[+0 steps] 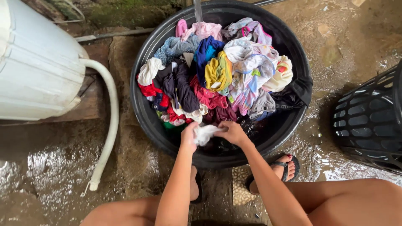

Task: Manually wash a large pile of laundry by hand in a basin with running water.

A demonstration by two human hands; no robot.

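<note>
Here, the left hand and the right hand both clench 1 small white cloth, bunched between them, at the near edge of the big black tub. The 2 fists press against each other through the cloth, so I judge the step in hand is scrubbing this piece by hand. Under the hands the tub looks dark and wet. Behind them lies a high pile of coloured clothes, and a thin stream of water falls into the far side. To the right stands a black laundry basket, well apart; to the left, a white drum with a white hose on the wet ground. The next move, as I judge, calls for a firm grip and twisting to press the water out.
</note>
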